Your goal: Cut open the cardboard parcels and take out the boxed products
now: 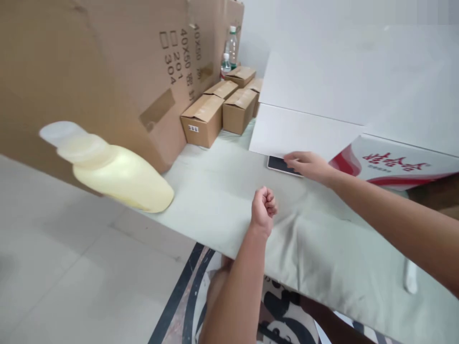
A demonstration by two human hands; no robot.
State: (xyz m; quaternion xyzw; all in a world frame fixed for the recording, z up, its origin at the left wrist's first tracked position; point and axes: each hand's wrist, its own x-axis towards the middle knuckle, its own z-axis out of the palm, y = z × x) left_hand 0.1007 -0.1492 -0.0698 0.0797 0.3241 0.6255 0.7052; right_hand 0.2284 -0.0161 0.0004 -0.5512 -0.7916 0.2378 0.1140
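Observation:
My left hand (264,208) is curled into a fist above the pale green cloth, with nothing showing in it. Farther forward, my right hand (309,165) reaches over a smartphone (278,164) that lies flat on the cloth. Its fingers are stretched out, slightly blurred, at the phone's dark screen; whether they touch it I cannot tell. The hand covers part of the phone's right side. On the left, near the table edge, stands a bottle of pale yellow liquid (124,177) with a whitish cap, looking tilted in this view.
A large cardboard box (118,62) walls off the left. Small cartons (204,119) and clear plastic bottles (232,45) stand at the back. A white box with red print (394,160) sits behind my right arm. A white object (410,277) lies on the cloth-covered table (211,191).

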